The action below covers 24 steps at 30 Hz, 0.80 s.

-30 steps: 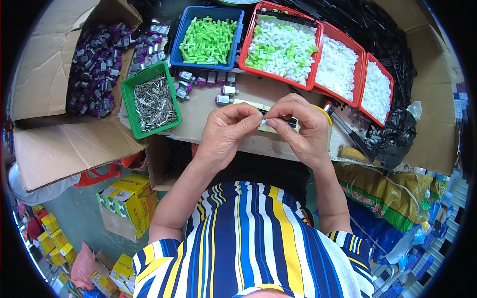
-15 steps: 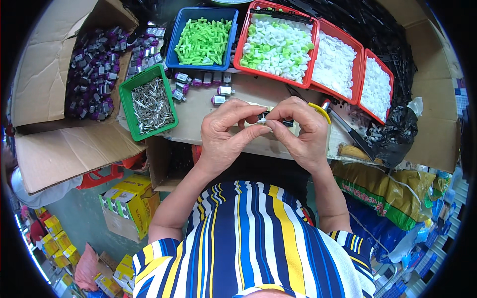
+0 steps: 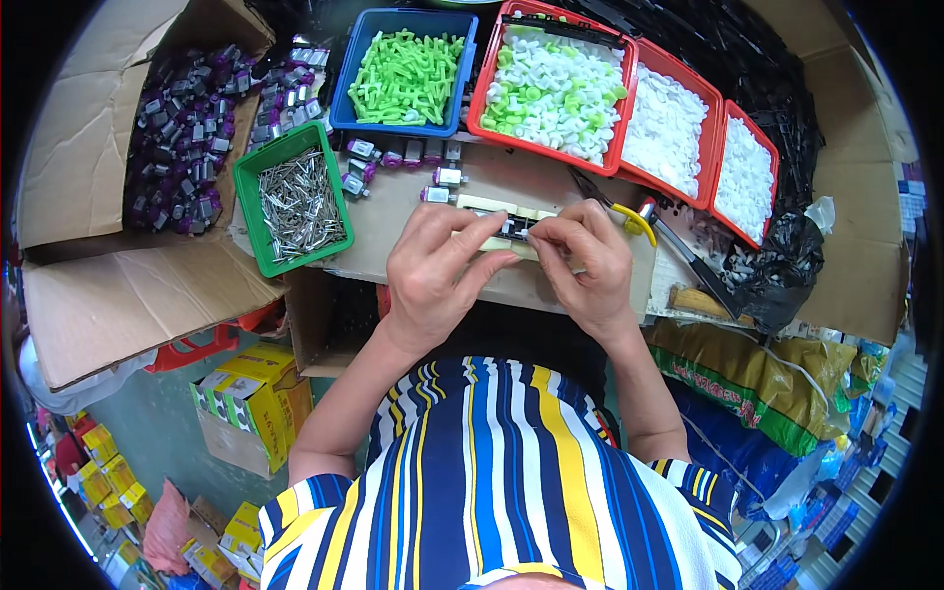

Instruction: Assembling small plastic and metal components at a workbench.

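A cream block (image 3: 472, 203) lies on the worktop, with a black plastic part (image 3: 517, 225) set in its middle. My left hand (image 3: 433, 270) bends over its left side, index fingertip on the black part and thumb at the near edge. My right hand (image 3: 595, 265) pinches a small white piece (image 3: 532, 233) against the right end of the black part. Fingertips partly hide both pieces. Just beyond the block stand small motors (image 3: 449, 177) with purple ends. Yellow-handled pliers (image 3: 634, 224) lie right of my right hand.
A green tray (image 3: 258, 211) of metal pins sits left. Behind are a blue tray (image 3: 337, 93) of green parts and red trays (image 3: 625, 108) of white and green pieces. An open carton (image 3: 93, 118) holds more motors; a black plastic bag (image 3: 782, 285) lies right.
Both hands have come down and slightly apart, from pinching a small white piece with a thin pin above the block to working at the black part. The cream block is now more exposed.
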Each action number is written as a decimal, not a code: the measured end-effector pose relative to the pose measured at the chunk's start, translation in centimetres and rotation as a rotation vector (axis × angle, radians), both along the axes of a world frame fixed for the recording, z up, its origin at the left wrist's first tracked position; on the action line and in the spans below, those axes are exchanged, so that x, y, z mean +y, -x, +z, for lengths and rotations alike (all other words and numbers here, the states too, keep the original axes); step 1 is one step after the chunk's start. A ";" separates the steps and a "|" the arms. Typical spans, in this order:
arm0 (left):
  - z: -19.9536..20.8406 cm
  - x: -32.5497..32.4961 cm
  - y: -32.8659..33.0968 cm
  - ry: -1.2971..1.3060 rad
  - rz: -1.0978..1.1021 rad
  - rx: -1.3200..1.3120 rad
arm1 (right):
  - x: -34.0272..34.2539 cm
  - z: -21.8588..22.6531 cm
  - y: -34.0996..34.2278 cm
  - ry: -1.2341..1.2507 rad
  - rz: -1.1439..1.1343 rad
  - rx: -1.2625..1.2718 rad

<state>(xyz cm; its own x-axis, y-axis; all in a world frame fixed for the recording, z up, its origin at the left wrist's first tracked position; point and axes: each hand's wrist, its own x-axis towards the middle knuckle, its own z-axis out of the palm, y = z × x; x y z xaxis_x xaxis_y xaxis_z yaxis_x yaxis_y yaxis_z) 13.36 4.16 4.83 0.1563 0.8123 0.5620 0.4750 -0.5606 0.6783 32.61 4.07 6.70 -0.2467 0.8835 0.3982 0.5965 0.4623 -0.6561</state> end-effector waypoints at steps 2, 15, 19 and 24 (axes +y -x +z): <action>-0.7 -0.3 0.0 -0.081 0.014 0.067 | -0.2 -0.9 0.2 0.002 -0.020 0.012; -2.9 -1.4 -0.6 -0.247 0.013 0.359 | 0.7 -1.4 0.1 -0.027 0.039 -0.128; -3.2 -1.3 -0.6 -0.261 0.008 0.415 | 1.1 -0.9 0.0 -0.010 0.082 -0.179; -3.1 -1.1 -0.7 -0.289 -0.001 0.446 | 0.9 -0.5 0.1 -0.024 0.076 -0.222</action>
<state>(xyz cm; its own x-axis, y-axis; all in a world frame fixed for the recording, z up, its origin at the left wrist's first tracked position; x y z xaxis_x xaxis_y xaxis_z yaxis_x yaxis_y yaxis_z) 14.01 3.10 1.68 0.4321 0.6337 0.6417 0.6811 -0.6957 0.2284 32.49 5.01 6.25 -0.3959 0.8502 0.3471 0.6882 0.5249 -0.5009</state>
